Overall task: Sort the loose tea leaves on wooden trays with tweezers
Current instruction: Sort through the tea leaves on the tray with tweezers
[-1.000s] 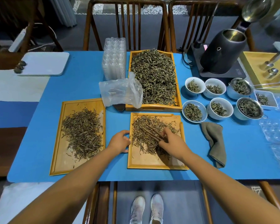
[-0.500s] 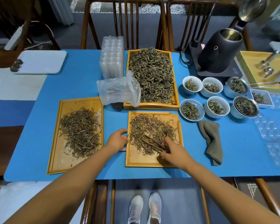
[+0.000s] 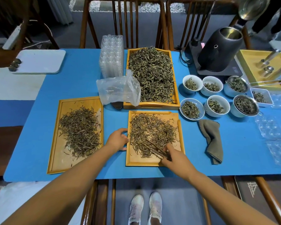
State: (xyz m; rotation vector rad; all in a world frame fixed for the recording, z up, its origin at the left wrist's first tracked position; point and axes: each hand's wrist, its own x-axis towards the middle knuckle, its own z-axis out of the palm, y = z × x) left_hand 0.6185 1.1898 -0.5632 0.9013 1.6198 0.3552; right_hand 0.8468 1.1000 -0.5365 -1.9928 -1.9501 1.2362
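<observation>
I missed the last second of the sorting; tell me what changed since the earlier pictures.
The right hand, gripping the tweezers, drew back toward the near edge of the middle tray, dragging the tips through the tea leaves to the pile's near side. The left hand stayed holding that tray's left rim. Nothing was picked up or released.

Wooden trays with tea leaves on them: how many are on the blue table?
3. A big heaped tray at the back, a flat tray on the left, and a small tray in front, where both hands work.
</observation>
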